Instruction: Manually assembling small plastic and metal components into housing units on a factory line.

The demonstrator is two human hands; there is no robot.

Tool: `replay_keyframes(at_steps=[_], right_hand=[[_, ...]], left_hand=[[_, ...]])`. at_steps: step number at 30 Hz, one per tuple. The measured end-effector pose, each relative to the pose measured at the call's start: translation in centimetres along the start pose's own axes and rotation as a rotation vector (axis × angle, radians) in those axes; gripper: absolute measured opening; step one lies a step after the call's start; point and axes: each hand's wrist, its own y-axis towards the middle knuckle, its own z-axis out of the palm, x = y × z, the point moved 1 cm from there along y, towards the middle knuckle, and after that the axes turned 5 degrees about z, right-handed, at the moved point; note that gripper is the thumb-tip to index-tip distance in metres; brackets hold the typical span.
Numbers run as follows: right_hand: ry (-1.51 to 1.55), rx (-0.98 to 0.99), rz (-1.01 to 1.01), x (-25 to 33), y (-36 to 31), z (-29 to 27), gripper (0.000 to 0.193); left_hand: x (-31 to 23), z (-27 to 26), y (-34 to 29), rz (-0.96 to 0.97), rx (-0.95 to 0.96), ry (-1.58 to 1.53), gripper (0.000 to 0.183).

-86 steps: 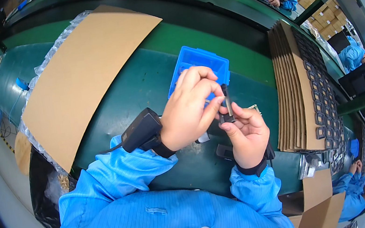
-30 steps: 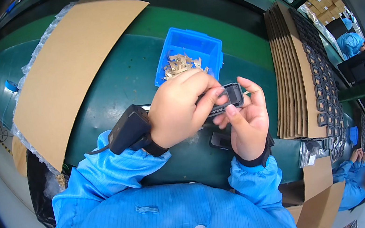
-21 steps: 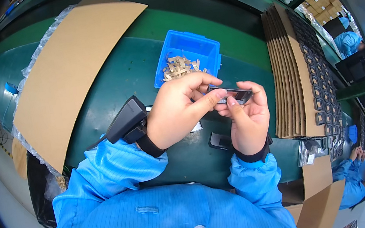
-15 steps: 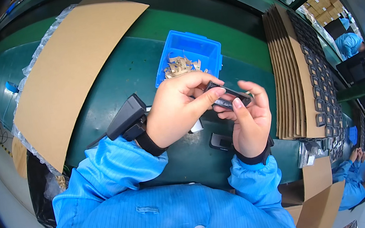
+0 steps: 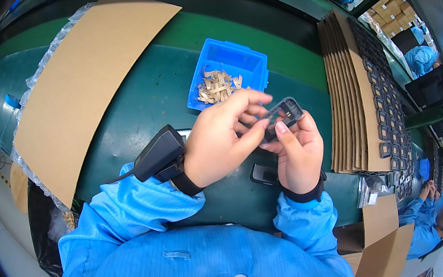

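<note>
My right hand grips a small dark plastic housing, thumb on its near edge and fingers beneath. The housing is tilted, so its hollow inside faces up, and small gold-coloured contacts show in it. At the housing's left end, my left hand has its thumb and fingers closed about the edge; the fingers partly hide that end. A second dark plastic piece lies on the green table just left of my right wrist. Beyond my left hand stands a blue bin holding several tan strips.
A large cardboard sheet lies on bubble wrap at left. Stacked cardboard stands at right, with rows of dark frames beside it. Plastic bags and an open carton are near right. Other people work beyond.
The housing has turned in my hands, so its hollow inside with the contacts now shows. My left fingers have shifted on its end, and my right fingers have closed in under it.
</note>
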Motion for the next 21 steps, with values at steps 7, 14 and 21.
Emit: replay_keyframes(at_steps=[7,14,21], right_hand=[[-0.173,0.054,-0.215,-0.2,0.4,-0.4,0.014],[-0.147,0.022,-0.150,-0.4,0.2,-1.0,0.018],[-0.166,0.098,-0.070,0.2,-0.4,0.0,0.041]], left_hand=[[0.5,-1.2,0.8,0.503,0.112,0.443,0.025],[0.1,-0.7,0.5,0.064,-0.009,0.041,0.023],[-0.9,-1.6,1.2,0.716,-0.072,0.861,0.021]])
